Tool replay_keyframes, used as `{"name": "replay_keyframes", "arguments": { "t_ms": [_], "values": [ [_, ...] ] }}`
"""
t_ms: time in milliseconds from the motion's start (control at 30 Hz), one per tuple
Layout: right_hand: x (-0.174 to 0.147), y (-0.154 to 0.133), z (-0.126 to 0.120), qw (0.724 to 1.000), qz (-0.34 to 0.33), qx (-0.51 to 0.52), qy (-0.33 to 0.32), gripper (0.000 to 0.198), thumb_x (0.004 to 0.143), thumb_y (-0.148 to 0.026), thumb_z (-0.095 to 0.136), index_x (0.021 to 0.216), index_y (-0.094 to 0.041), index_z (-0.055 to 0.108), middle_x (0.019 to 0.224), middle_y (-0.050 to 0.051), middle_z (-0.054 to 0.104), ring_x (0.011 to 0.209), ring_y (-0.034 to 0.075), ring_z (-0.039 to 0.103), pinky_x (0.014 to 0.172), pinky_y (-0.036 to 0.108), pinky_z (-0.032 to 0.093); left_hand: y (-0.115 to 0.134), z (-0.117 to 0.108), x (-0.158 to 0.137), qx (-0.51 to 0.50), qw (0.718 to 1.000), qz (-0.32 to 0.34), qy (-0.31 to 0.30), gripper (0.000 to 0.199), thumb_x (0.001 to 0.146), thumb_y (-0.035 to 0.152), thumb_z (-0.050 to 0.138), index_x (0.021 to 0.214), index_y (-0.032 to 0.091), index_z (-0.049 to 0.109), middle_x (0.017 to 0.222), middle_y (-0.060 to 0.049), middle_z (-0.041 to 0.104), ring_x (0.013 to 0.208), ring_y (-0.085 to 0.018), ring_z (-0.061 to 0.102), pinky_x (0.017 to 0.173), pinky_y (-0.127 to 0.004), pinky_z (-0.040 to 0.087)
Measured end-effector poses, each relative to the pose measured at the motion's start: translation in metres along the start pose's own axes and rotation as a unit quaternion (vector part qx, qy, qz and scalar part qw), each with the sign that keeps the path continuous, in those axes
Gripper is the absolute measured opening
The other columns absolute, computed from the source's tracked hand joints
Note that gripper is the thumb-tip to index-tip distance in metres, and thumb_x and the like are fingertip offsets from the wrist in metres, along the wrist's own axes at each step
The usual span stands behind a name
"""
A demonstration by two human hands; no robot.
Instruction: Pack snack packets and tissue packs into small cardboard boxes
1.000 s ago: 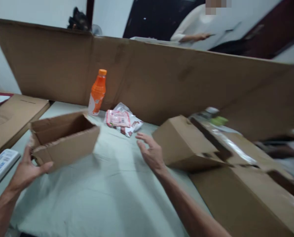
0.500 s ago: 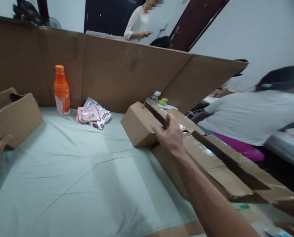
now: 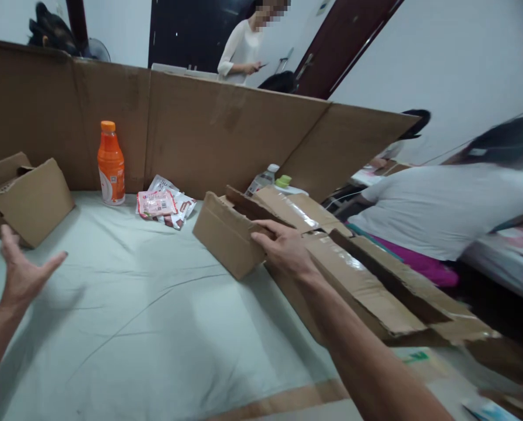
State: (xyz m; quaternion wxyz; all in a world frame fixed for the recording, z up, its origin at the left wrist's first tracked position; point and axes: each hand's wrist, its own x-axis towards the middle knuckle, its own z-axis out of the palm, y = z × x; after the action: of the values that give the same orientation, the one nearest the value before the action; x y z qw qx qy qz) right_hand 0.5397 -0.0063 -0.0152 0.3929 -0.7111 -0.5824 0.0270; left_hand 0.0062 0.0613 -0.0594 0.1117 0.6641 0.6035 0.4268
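Gripping a cardboard box (image 3: 226,237), right hand (image 3: 283,248); left hand (image 3: 20,275) apparently empty.

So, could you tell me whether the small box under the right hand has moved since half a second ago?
Yes. The box has slid left, closer to the snack packets, gripped by the right hand.

Plain brown cardboard box (image 3: 226,237) at centre; a second brown box (image 3: 27,196) at left edge. Pale grey-green cloth (image 3: 156,316) across the lower frame. Orange bottle (image 3: 110,165) with white label, upper left. Pink-and-white printed packets (image 3: 165,206) beside it.
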Motion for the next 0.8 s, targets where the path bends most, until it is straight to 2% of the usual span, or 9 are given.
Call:
{"name": "replay_keyframes", "arguments": {
  "t_ms": [100,200,267,367,467,567,633,700,800],
  "values": [
    [-0.05,-0.041,-0.017,0.991,-0.115,0.037,-0.064,0.024,0.086,-0.032,0.064,0.102,-0.021,0.079,0.097,0.006,0.081,0.084,0.023,0.075,0.076,0.033,0.061,0.032,0.015,-0.042,-0.054,0.991,0.084,-0.094,0.122,0.082,0.059,0.079,0.166,0.024,-0.003,0.171,-0.023,0.011,0.156,-0.045,0.024,0.123,-0.063,0.031],
    [-0.092,-0.082,-0.033,0.948,-0.254,0.097,-0.165,0.019,0.094,-0.017,0.06,0.102,-0.022,0.077,0.095,0.005,0.081,0.087,0.019,0.076,0.077,0.028,0.06,0.055,0.021,-0.078,-0.126,0.952,0.167,-0.221,0.122,0.082,0.06,0.08,0.165,0.038,-0.007,0.174,-0.017,0.004,0.158,-0.045,0.018,0.123,-0.069,0.024],
    [-0.111,-0.103,-0.042,0.906,-0.313,0.14,-0.249,0.022,0.097,-0.011,0.057,0.103,-0.021,0.076,0.092,0.005,0.08,0.085,0.017,0.076,0.077,0.027,0.059,0.066,0.018,-0.097,-0.167,0.923,0.17,-0.302,0.132,0.075,0.064,0.084,0.164,0.041,-0.01,0.175,-0.016,0.0,0.159,-0.048,0.012,0.123,-0.073,0.019],
    [-0.122,-0.12,-0.052,0.851,-0.323,0.207,-0.359,0.018,0.103,-0.021,0.057,0.108,-0.019,0.074,0.09,0.006,0.08,0.083,0.016,0.076,0.076,0.026,0.059,0.077,0.008,-0.12,-0.212,0.891,0.114,-0.385,0.141,0.071,0.068,0.086,0.164,0.039,-0.016,0.175,-0.016,0.004,0.158,-0.047,0.015,0.125,-0.07,0.021],
    [-0.115,-0.126,-0.055,0.817,-0.279,0.25,-0.438,0.028,0.108,-0.03,0.048,0.114,-0.021,0.074,0.094,0.006,0.08,0.084,0.015,0.077,0.074,0.025,0.06,0.082,-0.001,-0.134,-0.232,0.888,0.05,-0.395,0.139,0.073,0.072,0.081,0.164,0.036,-0.017,0.174,-0.015,0.014,0.157,-0.046,0.023,0.125,-0.067,0.025],
    [-0.102,-0.137,-0.047,0.829,-0.278,0.191,-0.446,0.025,0.104,-0.029,0.056,0.121,-0.025,0.074,0.114,0.007,0.079,0.101,0.018,0.075,0.086,0.029,0.06,0.082,-0.006,-0.142,-0.222,0.89,0.028,-0.398,0.139,0.071,0.075,0.08,0.165,0.035,-0.015,0.175,-0.012,0.01,0.158,-0.046,0.018,0.128,-0.065,0.02],
    [-0.097,-0.149,-0.033,0.826,-0.308,0.1,-0.461,0.036,0.094,-0.03,0.069,0.13,-0.024,0.071,0.128,0.01,0.074,0.113,0.024,0.072,0.093,0.036,0.058,0.079,-0.005,-0.144,-0.213,0.892,0.027,-0.397,0.139,0.07,0.075,0.08,0.165,0.034,-0.013,0.176,-0.01,0.005,0.159,-0.046,0.014,0.129,-0.063,0.017],
    [-0.098,-0.163,-0.015,0.797,-0.323,-0.007,-0.51,0.045,0.088,-0.028,0.073,0.131,-0.019,0.069,0.123,0.014,0.076,0.105,0.029,0.073,0.086,0.039,0.058,0.075,-0.003,-0.145,-0.212,0.895,0.034,-0.391,0.14,0.07,0.074,0.081,0.166,0.033,-0.012,0.176,-0.011,0.004,0.159,-0.047,0.014,0.129,-0.063,0.016],
    [-0.11,-0.18,0.013,0.766,-0.316,-0.114,-0.549,0.025,0.089,-0.014,0.064,0.112,-0.012,0.075,0.096,0.015,0.079,0.078,0.024,0.072,0.067,0.032,0.052,0.07,0.001,-0.146,-0.207,0.9,0.057,-0.379,0.137,0.072,0.069,0.082,0.166,0.033,-0.011,0.176,-0.013,0.008,0.158,-0.046,0.017,0.128,-0.064,0.019]
  ]
}}
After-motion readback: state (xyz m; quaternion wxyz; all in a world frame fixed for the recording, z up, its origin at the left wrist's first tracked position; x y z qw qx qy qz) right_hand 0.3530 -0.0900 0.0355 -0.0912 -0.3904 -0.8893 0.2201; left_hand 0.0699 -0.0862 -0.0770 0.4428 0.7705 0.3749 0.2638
